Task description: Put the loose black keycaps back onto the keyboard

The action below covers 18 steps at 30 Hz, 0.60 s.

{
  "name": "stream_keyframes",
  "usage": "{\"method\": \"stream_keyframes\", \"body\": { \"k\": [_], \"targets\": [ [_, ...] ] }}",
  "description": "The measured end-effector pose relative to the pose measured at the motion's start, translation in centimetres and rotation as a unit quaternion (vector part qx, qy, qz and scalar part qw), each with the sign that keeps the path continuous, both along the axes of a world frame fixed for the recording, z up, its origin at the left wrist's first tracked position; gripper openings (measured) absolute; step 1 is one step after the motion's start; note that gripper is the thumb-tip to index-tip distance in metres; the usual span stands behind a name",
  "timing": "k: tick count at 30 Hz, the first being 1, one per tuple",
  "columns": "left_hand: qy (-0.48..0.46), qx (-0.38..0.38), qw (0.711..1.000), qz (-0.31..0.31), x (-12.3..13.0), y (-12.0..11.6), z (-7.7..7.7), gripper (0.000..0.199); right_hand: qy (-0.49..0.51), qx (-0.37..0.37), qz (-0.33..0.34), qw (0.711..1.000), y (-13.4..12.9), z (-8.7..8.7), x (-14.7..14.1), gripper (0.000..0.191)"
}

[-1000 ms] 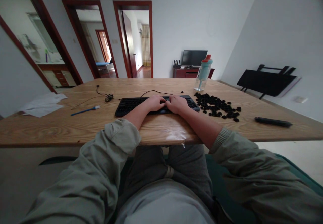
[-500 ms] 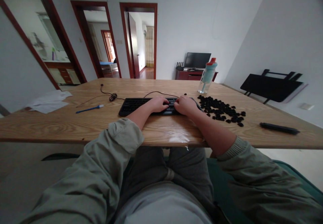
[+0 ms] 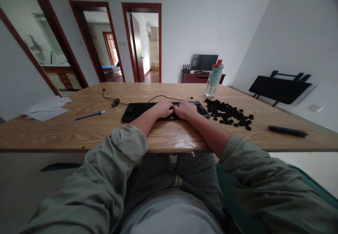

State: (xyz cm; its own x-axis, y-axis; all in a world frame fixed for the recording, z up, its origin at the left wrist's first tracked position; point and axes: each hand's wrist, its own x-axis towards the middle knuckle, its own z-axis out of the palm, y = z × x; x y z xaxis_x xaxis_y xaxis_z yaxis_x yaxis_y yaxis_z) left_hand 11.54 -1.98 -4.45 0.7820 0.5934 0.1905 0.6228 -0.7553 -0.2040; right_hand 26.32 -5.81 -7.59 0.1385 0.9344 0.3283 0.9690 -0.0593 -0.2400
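Observation:
A black keyboard (image 3: pixel 134 111) lies lengthwise before me on the wooden table, and both my hands meet over its middle. My left hand (image 3: pixel 164 109) has its fingers curled together, with the thumb side touching the other hand. My right hand (image 3: pixel 186 110) is closed too, its fingers bent down against the keyboard. Whatever sits between the fingers is hidden or too small to make out. Right of the keyboard spreads a heap of small loose black keycaps (image 3: pixel 224 111), and one lone keycap (image 3: pixel 191 97) rests behind it.
A blue brush (image 3: pixel 91 115) and white paper (image 3: pixel 47 108) lie on the left, near the coiled cable (image 3: pixel 115 102). Behind the keycaps stands a water bottle (image 3: pixel 213 79). A long black object (image 3: pixel 287 131) rests at the right. The table's front edge (image 3: pixel 169 150) is close to my body.
My right hand has slid left along the keyboard until it meets my left hand. The whole view has shifted slightly; the loose keycaps look unchanged.

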Motion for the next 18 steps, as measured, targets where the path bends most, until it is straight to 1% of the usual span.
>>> {"method": "stream_keyframes", "body": {
  "k": [5, 9, 15, 18],
  "targets": [
    [-0.012, -0.007, 1.0, -0.007, 0.1, 0.3, -0.1, 0.033, -0.014, -0.011, 0.006, 1.0, 0.3, 0.5, 0.0, 0.067],
    [-0.018, -0.019, 1.0, 0.002, 0.4, 0.4, 0.0, 0.031, -0.024, -0.016, 0.008, 1.0, 0.4, 0.7, 0.1, 0.067],
    [-0.039, -0.061, 0.997, -0.007, 0.9, -0.1, 0.6, 0.032, -0.011, -0.013, -0.004, 1.0, 0.6, 0.5, 0.1, 0.072],
    [-0.039, -0.077, 0.996, 0.016, 1.1, -0.2, 0.9, 0.029, 0.004, -0.018, -0.006, 1.0, 0.7, 0.5, 0.2, 0.072]
  ]
}}
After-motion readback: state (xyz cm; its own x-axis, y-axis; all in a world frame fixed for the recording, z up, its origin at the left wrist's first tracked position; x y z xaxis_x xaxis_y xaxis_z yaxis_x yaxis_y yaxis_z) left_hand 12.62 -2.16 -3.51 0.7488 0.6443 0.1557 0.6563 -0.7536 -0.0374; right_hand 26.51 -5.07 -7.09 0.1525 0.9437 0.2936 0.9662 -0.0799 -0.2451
